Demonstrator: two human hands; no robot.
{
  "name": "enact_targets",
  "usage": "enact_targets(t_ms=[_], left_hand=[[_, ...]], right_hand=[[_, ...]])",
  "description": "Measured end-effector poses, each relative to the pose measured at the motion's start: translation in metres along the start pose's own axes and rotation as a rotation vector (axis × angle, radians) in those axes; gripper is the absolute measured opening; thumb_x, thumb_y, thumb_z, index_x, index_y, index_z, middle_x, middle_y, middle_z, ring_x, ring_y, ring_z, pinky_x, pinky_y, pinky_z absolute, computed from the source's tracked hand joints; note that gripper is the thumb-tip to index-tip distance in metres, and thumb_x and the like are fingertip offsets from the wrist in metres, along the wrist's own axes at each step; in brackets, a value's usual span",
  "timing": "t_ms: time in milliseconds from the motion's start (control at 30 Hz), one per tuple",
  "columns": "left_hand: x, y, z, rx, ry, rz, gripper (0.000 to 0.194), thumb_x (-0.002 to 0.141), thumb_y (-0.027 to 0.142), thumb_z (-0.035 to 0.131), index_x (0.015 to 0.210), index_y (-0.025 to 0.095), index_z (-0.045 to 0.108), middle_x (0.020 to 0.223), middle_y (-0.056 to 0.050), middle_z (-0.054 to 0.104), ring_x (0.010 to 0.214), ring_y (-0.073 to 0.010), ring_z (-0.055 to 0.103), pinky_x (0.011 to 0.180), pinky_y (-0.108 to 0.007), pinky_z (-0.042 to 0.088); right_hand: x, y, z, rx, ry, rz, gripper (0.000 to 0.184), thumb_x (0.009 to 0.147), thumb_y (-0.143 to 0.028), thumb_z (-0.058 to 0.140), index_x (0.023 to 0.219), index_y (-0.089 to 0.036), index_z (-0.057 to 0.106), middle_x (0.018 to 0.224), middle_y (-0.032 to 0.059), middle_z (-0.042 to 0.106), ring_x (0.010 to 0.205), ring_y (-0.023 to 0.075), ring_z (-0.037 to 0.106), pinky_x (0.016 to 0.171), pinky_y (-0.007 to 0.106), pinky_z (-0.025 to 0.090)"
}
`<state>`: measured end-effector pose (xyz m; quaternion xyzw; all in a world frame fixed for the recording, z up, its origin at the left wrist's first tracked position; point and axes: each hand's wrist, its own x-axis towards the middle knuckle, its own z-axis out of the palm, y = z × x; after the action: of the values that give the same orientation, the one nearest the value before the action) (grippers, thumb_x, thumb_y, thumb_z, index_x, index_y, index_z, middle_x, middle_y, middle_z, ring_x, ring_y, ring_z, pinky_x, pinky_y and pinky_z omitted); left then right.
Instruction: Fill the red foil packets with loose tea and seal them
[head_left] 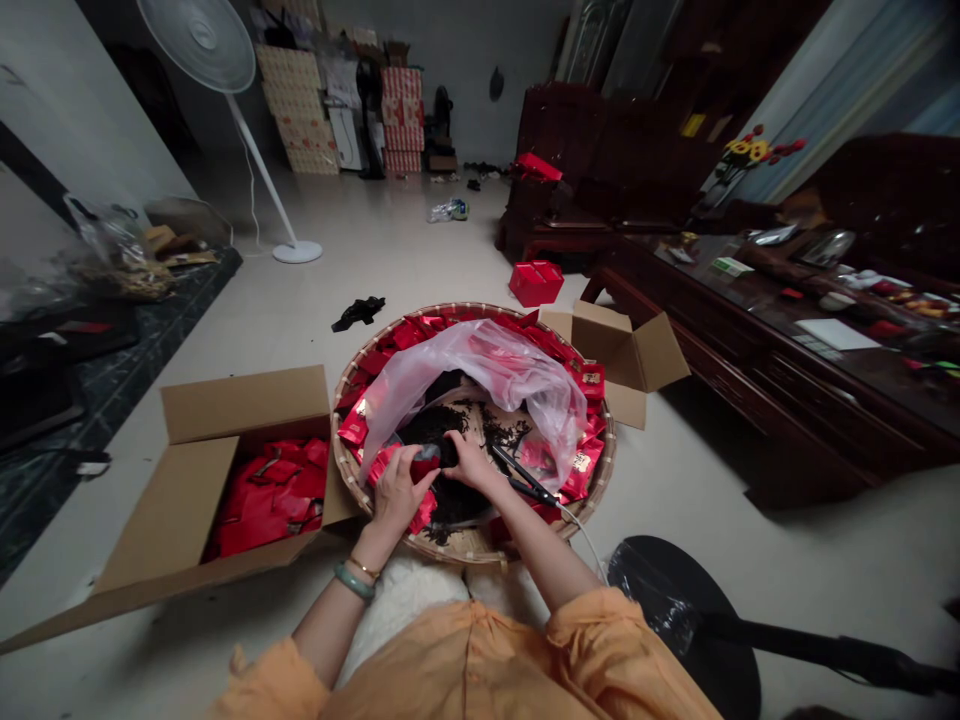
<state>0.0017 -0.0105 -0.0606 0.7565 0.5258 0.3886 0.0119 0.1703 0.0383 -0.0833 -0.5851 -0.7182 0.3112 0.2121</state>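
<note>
My left hand (400,495) grips a red foil packet (422,480) with a dark top edge, held over the round woven bamboo basket (480,545). My right hand (469,462) is bunched at the edge of a heap of dark tea leaves (442,490), its fingertips pinched close to the packet. Many red packets (390,335) line the basket's rim, under a crumpled translucent plastic bag (480,375). Just right of my right hand lies a black-handled tool (525,478) with a white cord. The basket rests on my lap.
An open cardboard box (210,480) full of red packets stands to my left. Another open carton (619,350) sits behind the basket, beside a red box (535,283). A long wooden table (750,340) runs along the right; a black round seat (667,610) sits lower right.
</note>
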Motion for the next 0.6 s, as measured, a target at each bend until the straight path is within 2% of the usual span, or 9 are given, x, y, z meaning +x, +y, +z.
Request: enact_targets(t_ms=[100, 200, 300, 400, 500, 600], left_hand=[[0.000, -0.001, 0.000, 0.014, 0.007, 0.018, 0.042, 0.081, 0.033, 0.059, 0.116, 0.018, 0.041, 0.107, -0.012, 0.057, 0.097, -0.0233, 0.058, 0.078, -0.035, 0.050], [0.000, -0.002, -0.001, 0.043, -0.044, 0.014, 0.038, 0.081, 0.034, 0.060, 0.113, 0.019, 0.045, 0.109, -0.012, 0.058, 0.097, -0.0237, 0.059, 0.076, -0.034, 0.050], [0.002, -0.002, -0.003, 0.051, -0.074, -0.007, 0.037, 0.079, 0.034, 0.062, 0.109, 0.019, 0.048, 0.107, -0.011, 0.060, 0.095, -0.0233, 0.060, 0.075, -0.033, 0.050], [0.005, 0.000, -0.004, 0.035, -0.071, -0.024, 0.037, 0.078, 0.034, 0.063, 0.108, 0.019, 0.048, 0.104, -0.010, 0.062, 0.093, -0.0224, 0.061, 0.076, -0.032, 0.050], [0.009, 0.005, -0.004, 0.036, -0.088, -0.024, 0.038, 0.078, 0.035, 0.063, 0.108, 0.019, 0.049, 0.101, -0.009, 0.062, 0.090, -0.0218, 0.062, 0.074, -0.031, 0.050], [0.013, 0.012, -0.004, 0.048, -0.117, -0.014, 0.038, 0.077, 0.035, 0.064, 0.108, 0.019, 0.049, 0.100, -0.009, 0.062, 0.087, -0.0220, 0.062, 0.070, -0.030, 0.049]], right_hand=[[0.001, 0.000, 0.001, 0.012, 0.010, 0.004, 0.055, 0.057, -0.008, 0.065, 0.107, -0.024, 0.050, 0.098, 0.0028, 0.049, 0.088, 0.0180, 0.049, 0.081, 0.031, 0.039], [0.003, 0.001, -0.003, 0.166, 0.108, 0.031, 0.041, 0.057, -0.006, 0.060, 0.095, -0.023, 0.053, 0.090, -0.0004, 0.053, 0.086, 0.0173, 0.051, 0.080, 0.032, 0.041], [0.005, 0.002, -0.011, 0.569, 0.174, 0.141, 0.035, 0.057, -0.012, 0.060, 0.089, -0.022, 0.052, 0.082, -0.0033, 0.054, 0.073, 0.0142, 0.053, 0.066, 0.028, 0.045], [0.003, 0.001, -0.019, 1.096, 0.142, 0.294, 0.039, 0.056, -0.015, 0.064, 0.091, -0.022, 0.049, 0.073, -0.0053, 0.055, 0.060, 0.0120, 0.055, 0.051, 0.022, 0.041], [-0.003, -0.003, -0.029, 1.492, 0.100, 0.357, 0.036, 0.058, -0.013, 0.065, 0.089, -0.022, 0.048, 0.073, -0.0036, 0.060, 0.063, 0.0126, 0.060, 0.051, 0.020, 0.042], [-0.008, -0.012, -0.040, 1.707, 0.045, 0.372, 0.021, 0.066, -0.021, 0.062, 0.085, -0.020, 0.051, 0.080, 0.0014, 0.065, 0.070, 0.0148, 0.063, 0.056, 0.024, 0.047]])
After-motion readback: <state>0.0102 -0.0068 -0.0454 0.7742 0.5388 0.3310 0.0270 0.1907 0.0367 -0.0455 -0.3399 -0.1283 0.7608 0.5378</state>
